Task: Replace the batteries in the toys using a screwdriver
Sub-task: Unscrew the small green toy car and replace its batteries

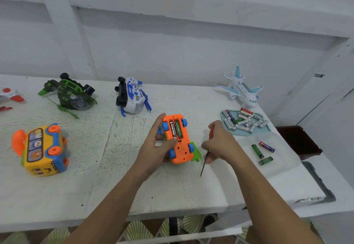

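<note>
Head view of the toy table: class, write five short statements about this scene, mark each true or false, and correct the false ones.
1. The orange toy car lies underside up with its battery compartment open. True.
2. The right hand holds a screwdriver. True.
3. The left hand is empty. False: it grips the orange toy car.
4. The car's compartment holds no cells. False: two batteries sit in it.
5. The white airplane stands beyond the battery tray. True.
</note>
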